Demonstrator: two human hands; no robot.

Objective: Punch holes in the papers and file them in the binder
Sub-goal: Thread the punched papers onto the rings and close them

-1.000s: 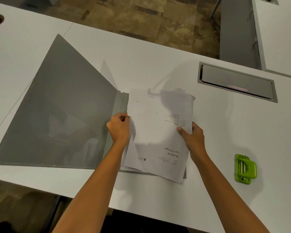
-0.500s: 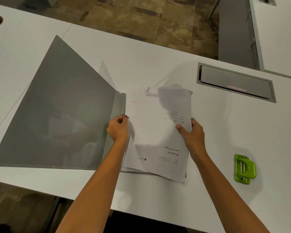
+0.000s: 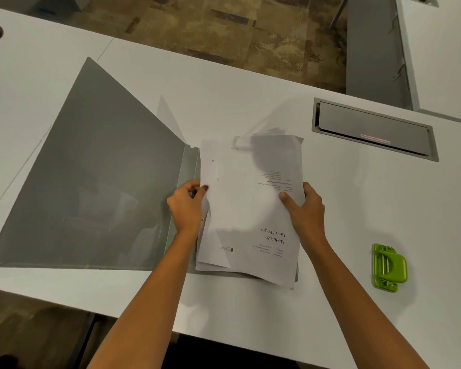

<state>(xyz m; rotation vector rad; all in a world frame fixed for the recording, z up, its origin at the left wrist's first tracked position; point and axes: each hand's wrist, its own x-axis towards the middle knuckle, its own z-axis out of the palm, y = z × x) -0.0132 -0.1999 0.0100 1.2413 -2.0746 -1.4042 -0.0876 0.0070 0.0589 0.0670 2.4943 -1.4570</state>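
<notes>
A grey binder (image 3: 91, 187) lies open on the white desk, its cover spread to the left. A stack of white printed papers (image 3: 248, 209) lies over the binder's right half, with the text upside down to me. My left hand (image 3: 188, 209) pinches the stack's left edge beside the binder's spine. My right hand (image 3: 302, 209) grips the right edge, thumb on top of the top sheet. Two small holes show near the top sheet's left margin. A green hole punch (image 3: 388, 267) sits on the desk to the right, apart from both hands.
A grey cable hatch (image 3: 373, 129) is set into the white desk (image 3: 250, 75) at the back right. The desk's near edge runs just below the binder. A second desk stands at the far right across a floor gap.
Both hands stay on the stack's edges. The papers have shifted slightly and sit a little squarer against the spine.
</notes>
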